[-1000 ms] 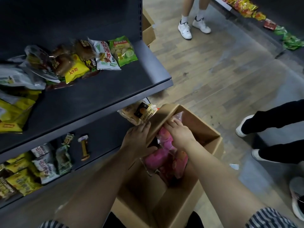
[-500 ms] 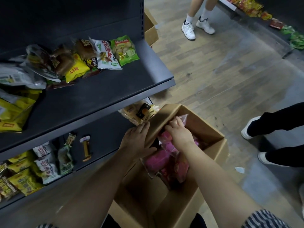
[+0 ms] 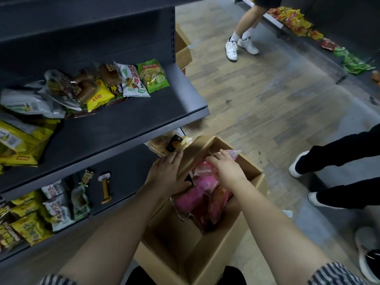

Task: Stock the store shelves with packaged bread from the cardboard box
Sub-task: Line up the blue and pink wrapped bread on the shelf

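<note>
2 bare hands work inside the cardboard box [image 3: 216,254]. The left hand [image 3: 166,173] lies flat, fingers straight, against the box's left flap, with its thumb beside the pink bread packs [image 3: 195,199]. The right hand [image 3: 227,168] sits on those packs, fingers curled over the clear wrapper's far end. The packs stand tilted, their long axis running from under the left palm up and away past the right fingertips. Just beyond the left fingertips, a tan bread pack [image 3: 162,144] lies on the lower shelf [image 3: 131,177].
</note>
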### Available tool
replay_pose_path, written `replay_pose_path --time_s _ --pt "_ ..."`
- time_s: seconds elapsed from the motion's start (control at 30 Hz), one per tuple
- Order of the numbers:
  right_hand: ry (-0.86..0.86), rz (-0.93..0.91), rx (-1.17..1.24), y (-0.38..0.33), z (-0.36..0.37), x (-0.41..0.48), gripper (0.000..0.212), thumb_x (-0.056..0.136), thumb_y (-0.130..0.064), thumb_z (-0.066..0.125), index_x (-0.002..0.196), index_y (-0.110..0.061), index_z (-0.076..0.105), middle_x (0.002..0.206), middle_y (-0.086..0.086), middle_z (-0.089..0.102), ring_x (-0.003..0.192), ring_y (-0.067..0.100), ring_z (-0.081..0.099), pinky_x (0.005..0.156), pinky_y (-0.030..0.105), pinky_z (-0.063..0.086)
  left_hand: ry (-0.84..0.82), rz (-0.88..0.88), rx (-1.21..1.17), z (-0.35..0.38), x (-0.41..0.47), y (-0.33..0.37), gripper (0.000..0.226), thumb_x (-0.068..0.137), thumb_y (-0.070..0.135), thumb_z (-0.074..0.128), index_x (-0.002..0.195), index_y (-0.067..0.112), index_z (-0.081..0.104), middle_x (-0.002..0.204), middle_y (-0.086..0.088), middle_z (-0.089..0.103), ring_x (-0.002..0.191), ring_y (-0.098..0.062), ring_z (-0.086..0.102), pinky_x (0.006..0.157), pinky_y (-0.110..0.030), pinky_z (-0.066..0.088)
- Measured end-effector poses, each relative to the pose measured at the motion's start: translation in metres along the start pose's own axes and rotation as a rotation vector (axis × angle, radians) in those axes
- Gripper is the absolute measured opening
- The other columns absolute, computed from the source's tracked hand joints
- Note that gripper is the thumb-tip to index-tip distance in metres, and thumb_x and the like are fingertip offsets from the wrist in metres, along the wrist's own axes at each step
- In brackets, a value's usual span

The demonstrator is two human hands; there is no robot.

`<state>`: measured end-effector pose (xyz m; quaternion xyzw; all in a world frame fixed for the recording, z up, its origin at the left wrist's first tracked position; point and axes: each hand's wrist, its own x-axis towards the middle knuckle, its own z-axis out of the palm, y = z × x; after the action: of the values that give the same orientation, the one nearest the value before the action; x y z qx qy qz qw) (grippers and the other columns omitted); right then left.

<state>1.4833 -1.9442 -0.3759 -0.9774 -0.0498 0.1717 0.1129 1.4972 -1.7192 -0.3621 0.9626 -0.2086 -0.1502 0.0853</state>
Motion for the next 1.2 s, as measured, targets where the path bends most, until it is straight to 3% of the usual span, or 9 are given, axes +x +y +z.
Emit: replay_pose_path --time_s 0.2,0.43,0.67,0.8,0.9,1.0,1.2 --pt "0.051 0.002 0.031 -0.018 -0.046 -0.048 0.059 0.08 -0.006 0.059 0.136 -0.023 0.049 0.137 0.004 0.049 0.14 0.036 0.029 0.114 0.045 0.031 -0.039 0.031 -0.034 -0.05 -0.029 0.021 0.111 0.081 0.07 0.057 0.157 0.017 -0.004 0.164 -0.003 0.007 0.149 -0.021 0.016 0.119 -0.037 0.013" --pt "0.216 -0.002 0.163 -0.055 -0.12 -0.117 0.061 0.072 -0.009 0.065 0.131 -0.02 0.055 0.13 -0.002 0.053 0.132 0.025 0.036 0.11 0.037 0.036 -0.094 0.054 -0.126 -0.109 -0.076 0.055 0.108 0.082 0.069 0.056 0.157 0.015 0.0 0.164 -0.007 0.007 0.148 -0.027 0.02 0.117 -0.041 0.018" --pt "0.366 -0.025 0.125 -0.074 -0.166 -0.163 0.059 0.071 -0.007 0.074 0.128 -0.014 0.059 0.13 0.007 0.055 0.132 0.034 0.037 0.113 0.037 0.028 0.071 0.178 -0.168 -0.165 -0.097 0.093 0.102 0.08 0.071 0.058 0.154 0.012 0.021 0.153 -0.008 0.036 0.132 -0.025 0.042 0.104 -0.033 0.033" --pt "0.487 -0.067 0.129 -0.078 -0.179 -0.178 0.059 0.061 0.002 0.078 0.118 -0.009 0.064 0.121 0.014 0.06 0.124 0.045 0.047 0.101 0.046 0.042 0.09 0.184 -0.293 -0.186 -0.104 0.12 0.107 0.064 0.085 0.043 0.144 0.015 0.038 0.137 -0.008 0.052 0.124 -0.026 0.05 0.102 -0.038 0.039" --pt "0.585 -0.043 0.154 -0.083 -0.18 -0.183 0.065 0.057 0.01 0.072 0.119 -0.01 0.064 0.122 0.012 0.061 0.123 0.041 0.049 0.089 0.045 0.051 0.1 0.104 -0.458 -0.195 -0.108 0.135 0.09 0.064 0.07 0.061 0.135 0.019 0.046 0.129 -0.006 0.056 0.119 -0.025 0.053 0.099 -0.04 0.043" --pt "0.702 -0.036 0.171 -0.085 -0.18 -0.185 0.066 0.06 0.01 0.071 0.121 -0.012 0.063 0.125 0.006 0.061 0.127 0.027 0.04 0.08 0.038 0.053 0.124 0.051 -0.533 -0.2 -0.109 0.142 0.083 0.062 0.058 0.065 0.133 0.019 0.046 0.124 -0.005 0.054 0.113 -0.025 0.055 0.094 -0.038 0.047" --pt "0.691 -0.043 0.232 -0.078 -0.184 -0.182 0.068 0.064 0.005 0.073 0.129 -0.012 0.058 0.135 0.007 0.054 0.132 0.023 0.031 0.099 0.042 0.045 0.214 0.009 -0.485 -0.209 -0.103 0.154 0.071 0.072 0.042 0.07 0.131 0.011 0.045 0.122 -0.007 0.053 0.111 -0.025 0.053 0.09 -0.035 0.044"
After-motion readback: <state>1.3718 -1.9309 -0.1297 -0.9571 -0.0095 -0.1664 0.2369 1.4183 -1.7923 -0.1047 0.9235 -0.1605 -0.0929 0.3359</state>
